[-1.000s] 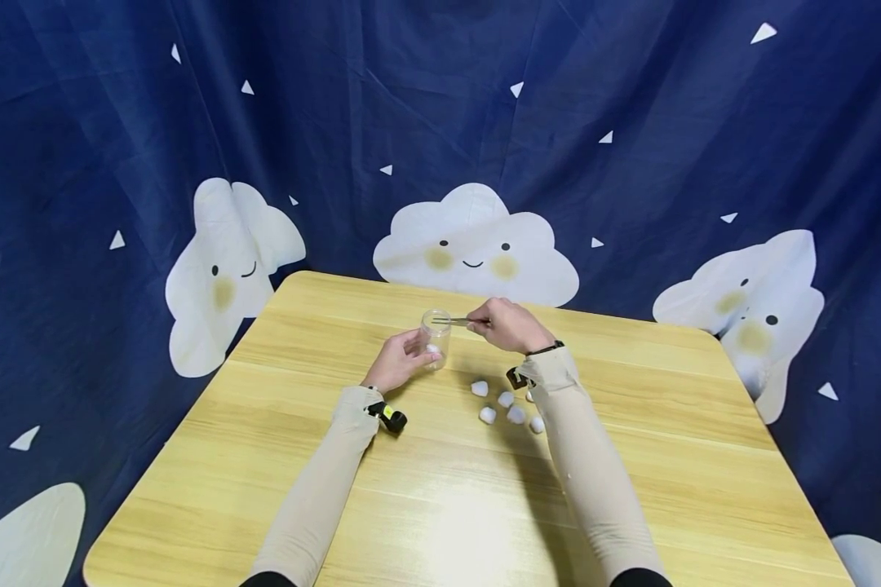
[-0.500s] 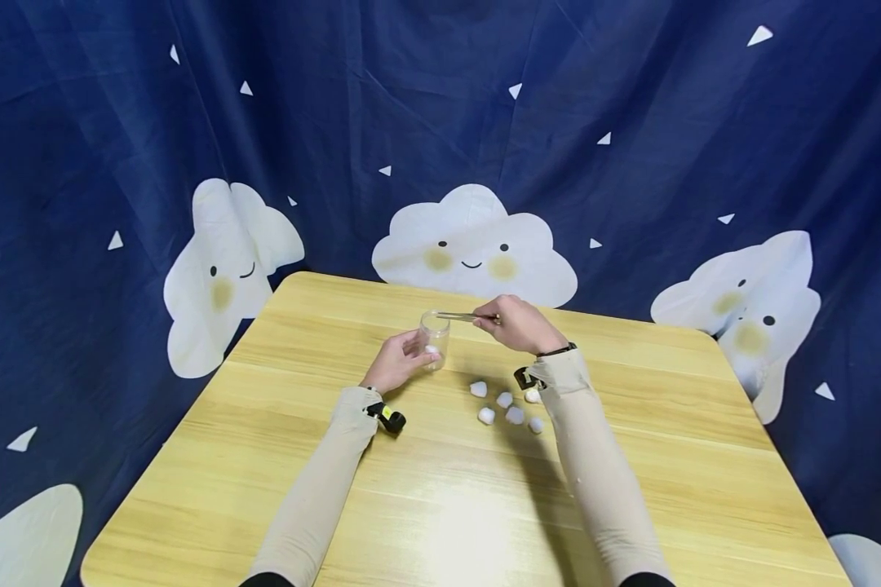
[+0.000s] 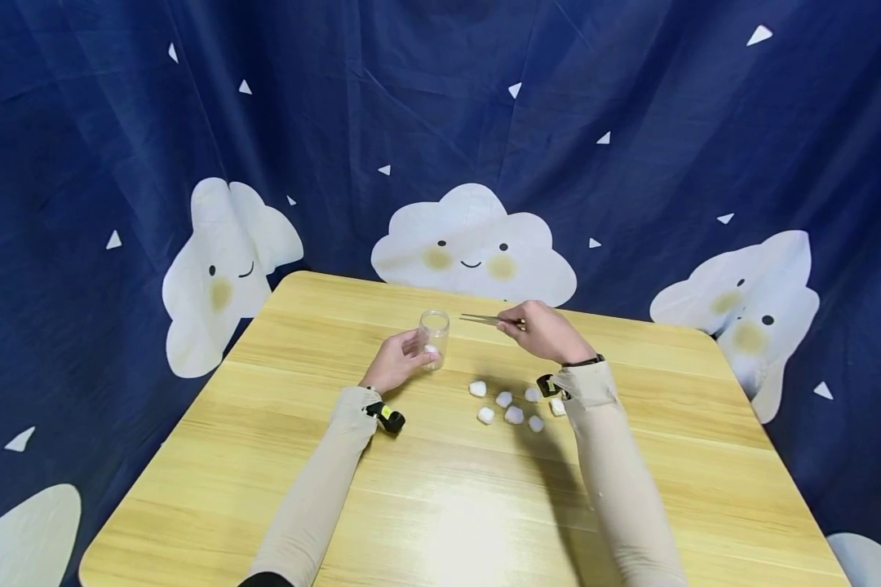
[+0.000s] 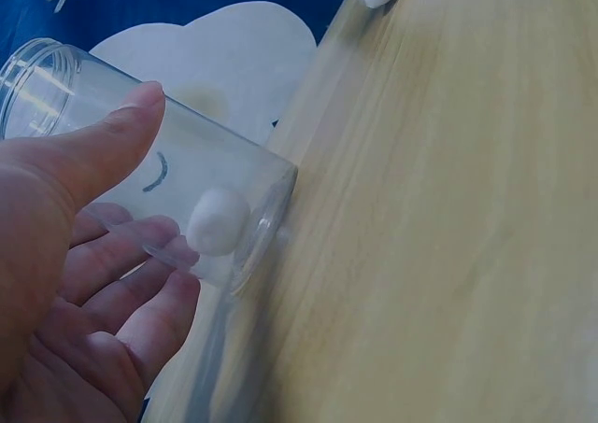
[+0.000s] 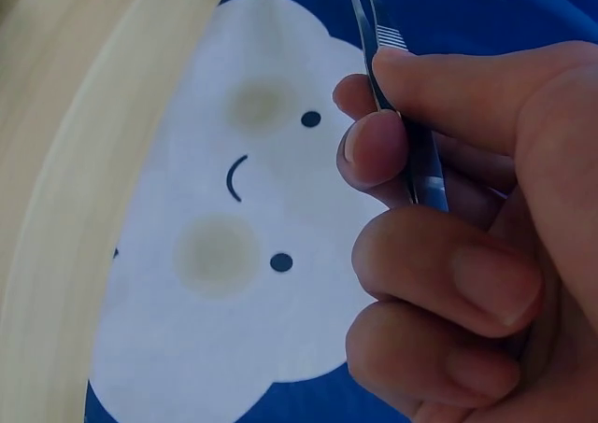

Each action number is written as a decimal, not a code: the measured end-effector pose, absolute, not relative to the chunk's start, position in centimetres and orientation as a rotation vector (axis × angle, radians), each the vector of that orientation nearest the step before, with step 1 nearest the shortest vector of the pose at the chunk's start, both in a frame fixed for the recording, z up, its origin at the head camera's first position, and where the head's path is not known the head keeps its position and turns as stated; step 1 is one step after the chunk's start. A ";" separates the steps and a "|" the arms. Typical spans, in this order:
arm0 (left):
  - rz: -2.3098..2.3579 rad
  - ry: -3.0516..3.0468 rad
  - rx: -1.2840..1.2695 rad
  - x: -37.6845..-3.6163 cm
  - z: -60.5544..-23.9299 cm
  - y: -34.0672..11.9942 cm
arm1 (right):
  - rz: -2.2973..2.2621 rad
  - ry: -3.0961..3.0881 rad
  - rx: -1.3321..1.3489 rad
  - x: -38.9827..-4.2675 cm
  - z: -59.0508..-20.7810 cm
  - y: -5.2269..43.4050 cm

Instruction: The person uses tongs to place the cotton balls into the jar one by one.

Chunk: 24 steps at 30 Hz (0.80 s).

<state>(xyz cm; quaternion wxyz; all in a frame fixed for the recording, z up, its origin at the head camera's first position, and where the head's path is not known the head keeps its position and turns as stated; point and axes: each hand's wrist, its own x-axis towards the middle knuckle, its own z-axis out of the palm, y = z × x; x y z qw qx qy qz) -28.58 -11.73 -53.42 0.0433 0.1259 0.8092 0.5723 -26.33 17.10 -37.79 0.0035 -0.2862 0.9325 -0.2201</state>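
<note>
1. Head view, surface and room: a pale wood-grain table (image 3: 382,522) with rounded far corners stands before a dark blue curtain (image 3: 426,81), printed with small white triangles and white clouds (image 3: 473,228). Bright glare lies on the near part of the tabletop.
2. Head view, counted: one clear jar (image 3: 436,333) stands upright on the table, with the left hand (image 3: 395,364) curled round its side. One pair of tweezers (image 3: 479,319) is pinched in the right hand (image 3: 546,333), raised to the right of the jar and apart from it. Seven white balls (image 3: 514,415) lie on the table, nearer the person than the jar.
3. Left wrist view: wood grain fills the right side. The thumb and fingers hold the jar from opposite sides; one white ball sits inside, near its base. Another, partly cut off, lies on the table.
4. Right wrist view: one cloud shows behind the hand, table at left. Thumb and fingers grip the tweezers, whose two prongs stand slightly apart.
</note>
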 end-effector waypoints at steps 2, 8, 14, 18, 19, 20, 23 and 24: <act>1.749 2.471 0.382 -28.5 -53.4 -11.7 | -0.687 2.932 -0.884 -26.1 -37.9 17.6; 1.736 2.482 0.366 -28.3 -53.2 -11.7 | -0.669 2.961 -0.845 -25.2 -38.0 19.1; 1.741 2.469 0.352 -28.2 -53.0 -11.7 | -0.655 2.965 -0.778 -24.6 -38.2 20.3; 1.747 2.464 0.358 -28.3 -53.1 -11.7 | -0.642 2.985 -0.753 -24.3 -38.4 21.1; 1.746 2.467 0.361 -28.3 -53.1 -11.8 | -0.641 2.989 -0.749 -24.2 -38.4 21.2; 1.745 2.469 0.364 -28.4 -53.1 -11.8 | -0.637 2.992 -0.745 -24.1 -38.5 21.4; 1.742 2.476 0.371 -28.4 -53.2 -11.8 | -0.640 3.003 -0.733 -23.8 -38.7 22.0; 1.740 2.477 0.371 -28.4 -53.2 -11.8 | -0.642 3.004 -0.729 -23.6 -38.8 22.2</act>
